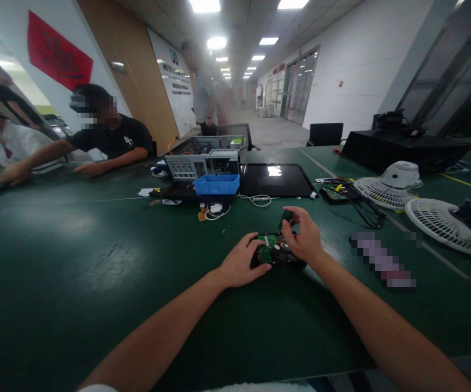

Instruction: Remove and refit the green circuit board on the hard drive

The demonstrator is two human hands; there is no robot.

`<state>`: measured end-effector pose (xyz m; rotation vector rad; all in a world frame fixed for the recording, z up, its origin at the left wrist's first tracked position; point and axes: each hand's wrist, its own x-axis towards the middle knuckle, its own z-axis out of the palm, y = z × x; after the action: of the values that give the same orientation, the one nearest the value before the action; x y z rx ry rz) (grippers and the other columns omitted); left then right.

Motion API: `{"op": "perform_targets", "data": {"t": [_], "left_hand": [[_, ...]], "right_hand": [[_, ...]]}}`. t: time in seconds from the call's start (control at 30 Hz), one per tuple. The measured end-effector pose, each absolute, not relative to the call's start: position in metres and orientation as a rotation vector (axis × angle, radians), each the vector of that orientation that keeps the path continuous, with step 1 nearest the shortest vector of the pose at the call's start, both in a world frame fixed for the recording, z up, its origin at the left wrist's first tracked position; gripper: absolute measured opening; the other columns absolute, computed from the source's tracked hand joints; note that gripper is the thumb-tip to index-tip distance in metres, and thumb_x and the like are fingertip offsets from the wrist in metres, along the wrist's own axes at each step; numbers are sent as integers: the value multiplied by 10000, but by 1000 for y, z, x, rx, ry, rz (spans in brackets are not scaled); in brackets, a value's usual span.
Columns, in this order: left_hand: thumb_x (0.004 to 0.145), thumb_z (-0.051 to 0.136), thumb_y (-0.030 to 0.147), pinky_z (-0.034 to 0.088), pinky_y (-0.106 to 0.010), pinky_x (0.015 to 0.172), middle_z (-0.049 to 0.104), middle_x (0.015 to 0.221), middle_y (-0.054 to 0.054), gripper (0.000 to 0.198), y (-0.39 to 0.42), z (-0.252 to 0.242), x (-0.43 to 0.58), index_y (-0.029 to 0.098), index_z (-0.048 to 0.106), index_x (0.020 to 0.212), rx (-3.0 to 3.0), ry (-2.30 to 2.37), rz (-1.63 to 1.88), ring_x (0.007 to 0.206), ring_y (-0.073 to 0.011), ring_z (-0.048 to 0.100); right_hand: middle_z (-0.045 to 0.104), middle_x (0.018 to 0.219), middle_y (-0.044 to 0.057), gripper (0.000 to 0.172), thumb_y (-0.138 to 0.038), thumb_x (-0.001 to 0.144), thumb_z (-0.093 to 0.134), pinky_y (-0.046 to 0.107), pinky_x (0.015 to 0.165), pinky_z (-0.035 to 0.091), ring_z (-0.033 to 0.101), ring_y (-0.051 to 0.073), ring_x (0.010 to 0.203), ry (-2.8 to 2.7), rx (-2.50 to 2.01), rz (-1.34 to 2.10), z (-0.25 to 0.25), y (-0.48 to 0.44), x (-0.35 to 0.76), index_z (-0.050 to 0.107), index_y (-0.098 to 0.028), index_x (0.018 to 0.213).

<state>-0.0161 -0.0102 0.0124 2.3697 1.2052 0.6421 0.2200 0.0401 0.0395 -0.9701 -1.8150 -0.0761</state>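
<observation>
A black casing with a green circuit board (pixel 266 251) inside lies on the green table. My left hand (pixel 243 262) grips the casing at its left end, fingers over the top edge and thumb along the near edge. Above the right end of the casing, my right hand (pixel 304 237) pinches a small dark piece (pixel 287 216) between thumb and fingers. Some wires and dark parts show inside the casing beside the board; my right hand partly covers that end.
Beyond my hands stand a blue tray (pixel 216 185), an open metal computer case (pixel 186 166) and a flat black screen (pixel 276 181). White fan parts (pixel 382 191) and black cables lie to the right, near a blurred-out object (pixel 382 260). People sit at the left.
</observation>
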Motion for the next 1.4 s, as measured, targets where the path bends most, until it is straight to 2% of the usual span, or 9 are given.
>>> {"op": "perform_targets", "data": {"t": [0.2, 0.43, 0.63, 0.83, 1.03, 1.2, 1.4], "left_hand": [[863, 655, 599, 416, -519, 1136, 340, 1554, -143, 695, -10, 11, -15, 237, 466, 1426, 2378, 1216, 642, 1401, -341, 421], [864, 652, 601, 430, -519, 1124, 353, 1543, -136, 688, -11, 14, -15, 248, 466, 1424, 2376, 1205, 653, 1382, -342, 444], [866, 649, 601, 431, -514, 1123, 354, 1542, -131, 681, -10, 13, -14, 250, 472, 1422, 2367, 1210, 650, 1383, -336, 441], [865, 651, 603, 426, -535, 1119, 349, 1550, -132, 682, -11, 13, -15, 257, 473, 1425, 2349, 1221, 649, 1382, -348, 440], [868, 642, 614, 435, -527, 1113, 349, 1550, -132, 693, -10, 12, -15, 254, 467, 1433, 2354, 1212, 641, 1383, -344, 440], [863, 660, 589, 420, -533, 1123, 361, 1541, -141, 675, -10, 11, -14, 248, 483, 1418, 2355, 1212, 660, 1386, -350, 434], [877, 632, 608, 427, -532, 1122, 347, 1551, -138, 680, -11, 15, -14, 244, 473, 1430, 2356, 1214, 626, 1390, -351, 431]], "right_hand": [[615, 982, 62, 398, -351, 905, 681, 417, 756, 584, 635, 219, 797, -1801, -987, -129, 38, 43, 221, 535, -235, 1256], [597, 1305, 128, 440, -266, 944, 612, 425, 845, 612, 677, 237, 1005, -1777, -876, -41, 33, 45, 219, 479, -241, 1362], [630, 1179, 102, 412, -299, 915, 677, 402, 776, 621, 686, 197, 828, -1758, -898, -104, 34, 44, 220, 532, -241, 1297], [619, 1193, 116, 381, -268, 946, 612, 432, 823, 623, 690, 214, 876, -1804, -912, -131, 40, 40, 220, 544, -250, 1321], [603, 1324, 138, 348, -277, 943, 627, 452, 837, 632, 674, 251, 1072, -1764, -849, -115, 37, 45, 218, 512, -243, 1269], [616, 1165, 118, 348, -289, 920, 660, 446, 826, 617, 663, 236, 951, -1769, -901, -183, 39, 44, 222, 537, -240, 1242], [594, 1205, 121, 402, -236, 933, 594, 431, 836, 602, 652, 225, 941, -1835, -894, -92, 39, 42, 221, 479, -231, 1319]]}}
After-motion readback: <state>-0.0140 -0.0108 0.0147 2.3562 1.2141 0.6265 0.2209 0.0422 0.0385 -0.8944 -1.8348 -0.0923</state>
